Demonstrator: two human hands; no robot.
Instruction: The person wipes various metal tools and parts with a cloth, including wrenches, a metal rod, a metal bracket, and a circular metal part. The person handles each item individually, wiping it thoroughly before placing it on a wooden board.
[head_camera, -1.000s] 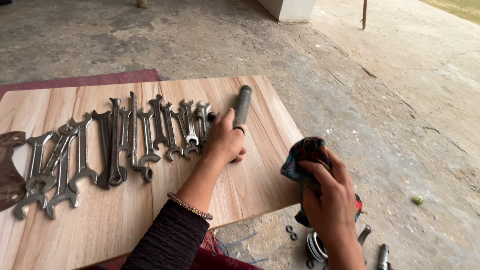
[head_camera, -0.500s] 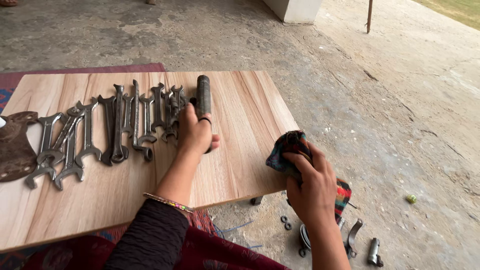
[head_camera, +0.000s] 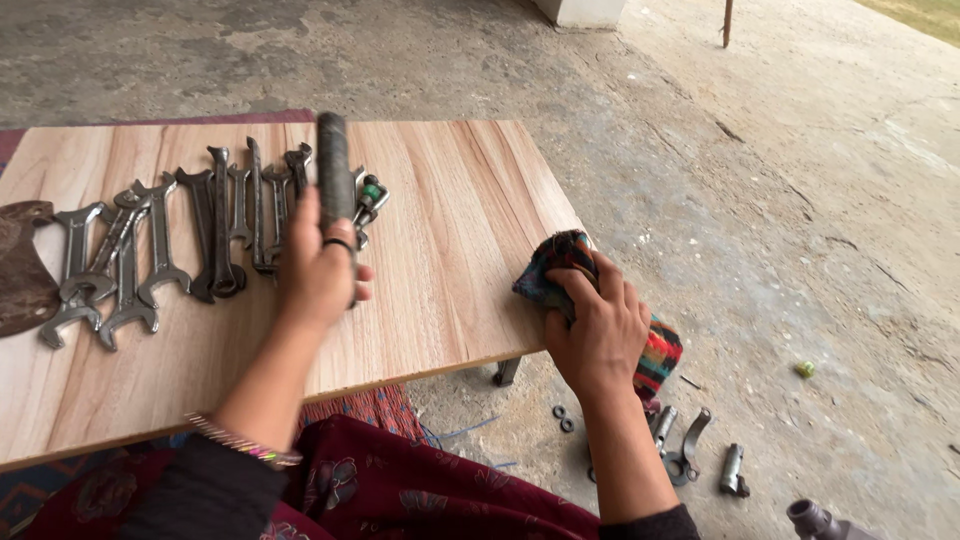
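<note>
Left hand (head_camera: 318, 268) is gripping the dark cylindrical tool (head_camera: 334, 170), which has swung over next to the wrench row (head_camera: 200, 235), mid-left of frame. Right hand (head_camera: 598, 325) clutches the colourful rag (head_camera: 560, 265), now on the table (head_camera: 450, 200) edge.

Place: makeshift outdoor workshop | grey steel open-ended spanners (head_camera: 160, 250) lying in a row on low wooden board (head_camera: 450, 210) | cracked bare concrete floor (head_camera: 760, 200) spreading around

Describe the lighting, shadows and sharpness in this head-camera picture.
Head view: soft, even daylight with no glare on the light wooden board; only faint shadows under the row of grey metal spanners; left hand around the dark cylindrical tool and right hand on the multicoloured cloth look sharp; wide-angle bending at the edges.
</note>
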